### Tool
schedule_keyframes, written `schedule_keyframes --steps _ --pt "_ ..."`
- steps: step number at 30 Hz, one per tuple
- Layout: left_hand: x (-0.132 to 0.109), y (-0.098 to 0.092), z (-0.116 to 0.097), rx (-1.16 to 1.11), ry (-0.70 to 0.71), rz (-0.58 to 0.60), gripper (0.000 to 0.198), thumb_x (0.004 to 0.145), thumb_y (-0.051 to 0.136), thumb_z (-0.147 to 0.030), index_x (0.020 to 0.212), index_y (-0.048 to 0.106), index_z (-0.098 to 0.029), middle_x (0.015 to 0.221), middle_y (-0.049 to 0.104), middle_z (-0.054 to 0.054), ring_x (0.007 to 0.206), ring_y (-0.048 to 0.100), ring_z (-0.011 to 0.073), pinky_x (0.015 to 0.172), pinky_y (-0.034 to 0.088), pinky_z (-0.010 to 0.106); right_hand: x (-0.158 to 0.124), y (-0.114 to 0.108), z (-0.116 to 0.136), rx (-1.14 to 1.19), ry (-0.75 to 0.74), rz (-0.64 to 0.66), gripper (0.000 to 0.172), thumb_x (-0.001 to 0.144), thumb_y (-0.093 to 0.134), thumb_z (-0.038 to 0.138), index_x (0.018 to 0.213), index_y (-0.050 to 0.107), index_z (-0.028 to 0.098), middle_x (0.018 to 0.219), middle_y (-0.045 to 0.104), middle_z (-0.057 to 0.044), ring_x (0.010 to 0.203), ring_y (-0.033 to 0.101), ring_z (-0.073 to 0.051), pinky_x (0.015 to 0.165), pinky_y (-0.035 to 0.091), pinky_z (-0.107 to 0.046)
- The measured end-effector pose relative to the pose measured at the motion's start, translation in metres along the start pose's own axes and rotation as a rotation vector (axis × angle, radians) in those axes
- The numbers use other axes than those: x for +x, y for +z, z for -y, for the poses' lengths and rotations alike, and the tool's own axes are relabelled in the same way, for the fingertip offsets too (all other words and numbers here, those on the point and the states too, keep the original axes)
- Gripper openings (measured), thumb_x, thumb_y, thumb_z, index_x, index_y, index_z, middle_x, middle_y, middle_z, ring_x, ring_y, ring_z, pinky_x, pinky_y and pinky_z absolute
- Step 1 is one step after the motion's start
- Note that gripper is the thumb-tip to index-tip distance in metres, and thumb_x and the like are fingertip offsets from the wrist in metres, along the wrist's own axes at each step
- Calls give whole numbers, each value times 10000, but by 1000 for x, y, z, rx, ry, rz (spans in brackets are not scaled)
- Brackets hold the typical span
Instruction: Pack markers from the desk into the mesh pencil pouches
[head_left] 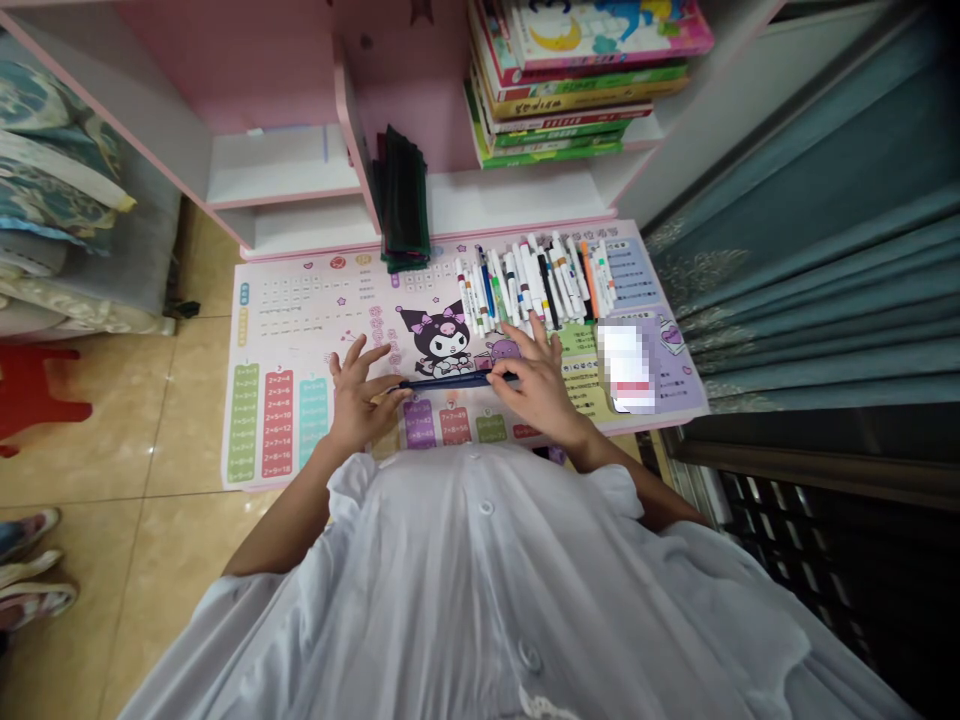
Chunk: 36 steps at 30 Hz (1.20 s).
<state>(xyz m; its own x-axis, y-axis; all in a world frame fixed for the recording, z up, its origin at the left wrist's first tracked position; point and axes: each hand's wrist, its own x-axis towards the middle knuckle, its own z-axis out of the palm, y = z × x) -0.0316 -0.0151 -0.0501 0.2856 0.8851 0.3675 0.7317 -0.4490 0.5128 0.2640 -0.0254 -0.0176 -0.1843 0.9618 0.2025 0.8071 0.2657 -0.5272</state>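
Observation:
A long, thin, dark blue strip [448, 381] spans the gap between my two hands, just above the desk's front part; its exact kind I cannot make out. My left hand [361, 398] pinches its left end between thumb and forefinger, with the other fingers spread. Near the strip's other end, my right hand [538, 385] holds it in a similar pinch. Beyond my right hand lies a row of marker pens [531, 285], mostly white with coloured bands, side by side on the printed desk mat [330, 330].
Dark green mesh-like pouches [405, 200] lean against the shelf divider. Stacked books [570, 105] fill the right shelf. A blurred-out white object [626, 365] lies at the desk's right. Blue-green curtains [787, 240] hang to the right; a red stool [37, 395] stands left.

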Motion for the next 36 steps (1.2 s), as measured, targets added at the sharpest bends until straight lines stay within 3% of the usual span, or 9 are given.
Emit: schedule_keyframes --steps 36 --pt "0 -6 3 27 -29 -9 303 892 625 -546 873 768 -279 1344 629 98 1462 358 361 1169 152 640 -4 -23 -29 -28 105 -37 204 850 640 306 661 636 229 1510 517 -41 1527 245 -381 1199 153 -722"
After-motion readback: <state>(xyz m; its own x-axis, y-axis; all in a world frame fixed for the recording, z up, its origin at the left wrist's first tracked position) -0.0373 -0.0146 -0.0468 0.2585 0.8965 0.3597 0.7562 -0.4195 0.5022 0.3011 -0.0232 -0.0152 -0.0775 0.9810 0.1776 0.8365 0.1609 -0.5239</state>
